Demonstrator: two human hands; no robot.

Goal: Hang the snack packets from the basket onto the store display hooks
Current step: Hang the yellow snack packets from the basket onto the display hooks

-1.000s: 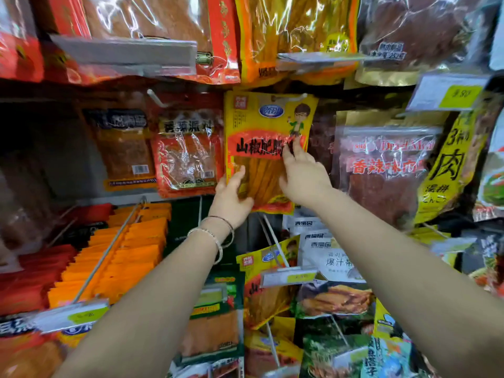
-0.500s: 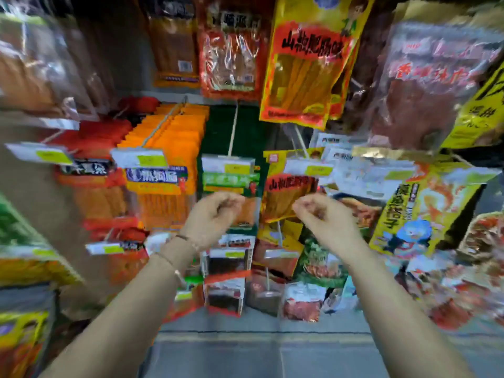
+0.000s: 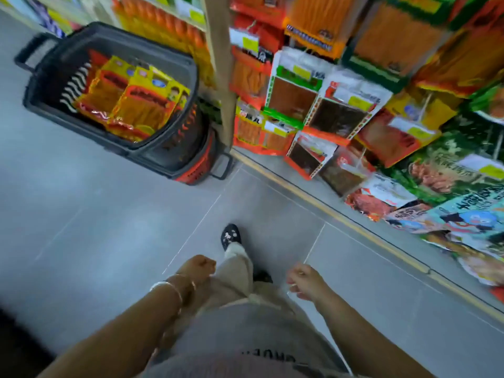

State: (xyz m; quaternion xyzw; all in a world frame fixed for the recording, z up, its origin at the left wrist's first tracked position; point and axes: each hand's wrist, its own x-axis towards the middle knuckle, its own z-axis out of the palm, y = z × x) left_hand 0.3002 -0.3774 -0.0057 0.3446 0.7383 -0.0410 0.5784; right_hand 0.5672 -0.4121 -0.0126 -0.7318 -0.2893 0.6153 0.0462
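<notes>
A dark shopping basket (image 3: 152, 47) with red trim stands on the grey floor at the upper left. Inside it lie several yellow and red snack packets (image 3: 141, 102). My left hand (image 3: 199, 268), with bracelets on the wrist, hangs low in front of my body, fingers loosely curled and holding nothing. Just as low and also loosely curled, my right hand (image 3: 305, 282) is empty too. Both hands are well below and to the right of the basket. The display of hanging packets (image 3: 338, 110) fills the upper right.
A wooden upright (image 3: 221, 77) separates the basket from the display. A yellow strip (image 3: 341, 216) runs along the foot of the shelving. My shoe (image 3: 231, 236) and pale trouser leg are on the grey tiled floor between my hands.
Both hands left the yellow packet now hanging on its hook and dropped down empty. My view swung from the display down to the floor and the basket.
</notes>
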